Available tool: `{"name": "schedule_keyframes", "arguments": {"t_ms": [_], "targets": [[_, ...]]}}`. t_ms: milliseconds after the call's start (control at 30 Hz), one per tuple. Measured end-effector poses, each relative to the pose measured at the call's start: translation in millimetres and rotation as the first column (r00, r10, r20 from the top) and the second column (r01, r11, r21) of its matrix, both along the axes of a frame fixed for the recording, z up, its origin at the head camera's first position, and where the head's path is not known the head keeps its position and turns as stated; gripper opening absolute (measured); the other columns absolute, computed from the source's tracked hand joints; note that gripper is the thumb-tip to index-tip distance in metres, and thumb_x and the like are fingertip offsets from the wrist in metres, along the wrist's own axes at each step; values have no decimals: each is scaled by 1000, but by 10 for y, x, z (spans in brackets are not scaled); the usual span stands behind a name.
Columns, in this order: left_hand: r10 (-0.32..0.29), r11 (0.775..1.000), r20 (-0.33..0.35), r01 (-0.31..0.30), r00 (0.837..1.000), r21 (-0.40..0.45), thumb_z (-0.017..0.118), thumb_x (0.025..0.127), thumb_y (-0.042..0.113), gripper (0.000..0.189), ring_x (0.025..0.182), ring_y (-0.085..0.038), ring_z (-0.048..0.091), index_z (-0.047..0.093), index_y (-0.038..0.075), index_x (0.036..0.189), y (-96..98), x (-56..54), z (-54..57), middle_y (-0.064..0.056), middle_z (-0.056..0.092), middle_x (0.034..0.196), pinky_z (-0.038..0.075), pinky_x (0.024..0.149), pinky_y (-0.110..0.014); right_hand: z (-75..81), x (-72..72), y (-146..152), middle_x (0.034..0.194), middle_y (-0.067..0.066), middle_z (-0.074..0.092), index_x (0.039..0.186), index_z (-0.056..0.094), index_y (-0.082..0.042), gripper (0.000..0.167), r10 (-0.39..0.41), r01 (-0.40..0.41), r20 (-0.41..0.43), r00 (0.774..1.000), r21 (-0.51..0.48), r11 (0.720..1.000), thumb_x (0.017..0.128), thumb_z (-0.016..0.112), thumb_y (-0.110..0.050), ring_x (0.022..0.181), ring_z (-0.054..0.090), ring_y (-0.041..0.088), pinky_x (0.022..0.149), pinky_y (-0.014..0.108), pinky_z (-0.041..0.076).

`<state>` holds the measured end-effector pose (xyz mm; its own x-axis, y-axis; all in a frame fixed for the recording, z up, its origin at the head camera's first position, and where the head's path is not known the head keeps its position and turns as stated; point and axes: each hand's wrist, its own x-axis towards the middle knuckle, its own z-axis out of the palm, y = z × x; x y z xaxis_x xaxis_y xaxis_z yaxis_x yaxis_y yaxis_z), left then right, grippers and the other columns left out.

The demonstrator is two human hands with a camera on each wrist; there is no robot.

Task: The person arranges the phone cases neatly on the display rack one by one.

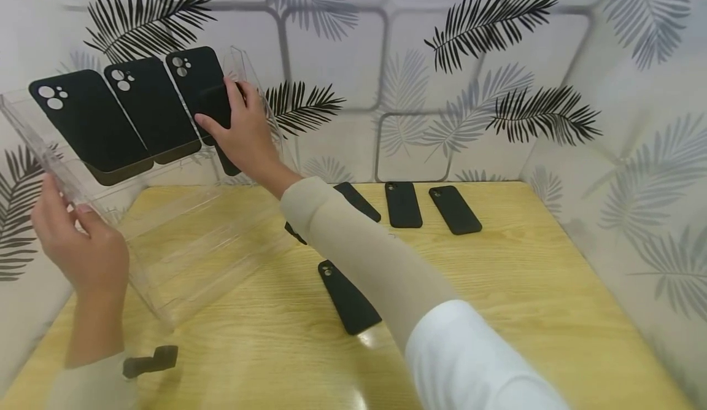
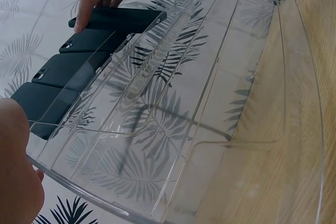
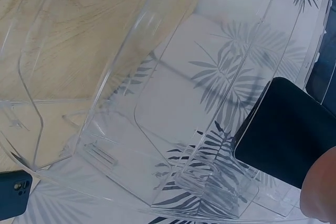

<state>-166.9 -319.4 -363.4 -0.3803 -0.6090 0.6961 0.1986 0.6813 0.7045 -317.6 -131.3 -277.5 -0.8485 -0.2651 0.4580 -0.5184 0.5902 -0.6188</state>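
Note:
A clear tiered display stand (image 1: 193, 204) stands on the table at the left. Its top tier holds a row of black phone cases: the left one (image 1: 91, 124), the middle one (image 1: 148, 109) and the right one (image 1: 196, 75), each with camera cutouts. My left hand (image 1: 85, 244) grips the stand's left side panel. At the right end of the top tier, my right hand (image 1: 245, 131) pinches another black phone case (image 3: 283, 129) between thumb and fingers. In the left wrist view that held case (image 2: 121, 19) overlaps the end of the row.
On the wooden table (image 1: 497, 312) lie several more black phone cases: two at the back (image 1: 403, 204), one (image 1: 359, 202) partly behind my right sleeve, and a nearer one (image 1: 348, 299). A patterned wall (image 1: 342, 60) rises behind the table.

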Motion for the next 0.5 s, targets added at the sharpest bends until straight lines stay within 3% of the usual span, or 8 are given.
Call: {"name": "schedule_keyframes", "arguments": {"t_ms": [300,500], "targets": [[-5,1000,21,5,1000,-22,40,104,15,50,128,-8,46,43,25,153,-18,9,-9,3,49,144,39,102,-13,-21,15,-67,164,-3,20,162,17,-28,84,-46,46,-16,999,52,998,96,57,-58,149,27,10,118,24,31],[9,1000,19,-9,1000,16,41,103,12,50,125,-6,47,44,24,152,10,-7,7,4,49,142,38,100,-13,-115,55,-108,165,-1,18,163,15,-24,85,-87,91,-33,996,135,987,96,55,-58,149,28,10,109,20,40]]}}
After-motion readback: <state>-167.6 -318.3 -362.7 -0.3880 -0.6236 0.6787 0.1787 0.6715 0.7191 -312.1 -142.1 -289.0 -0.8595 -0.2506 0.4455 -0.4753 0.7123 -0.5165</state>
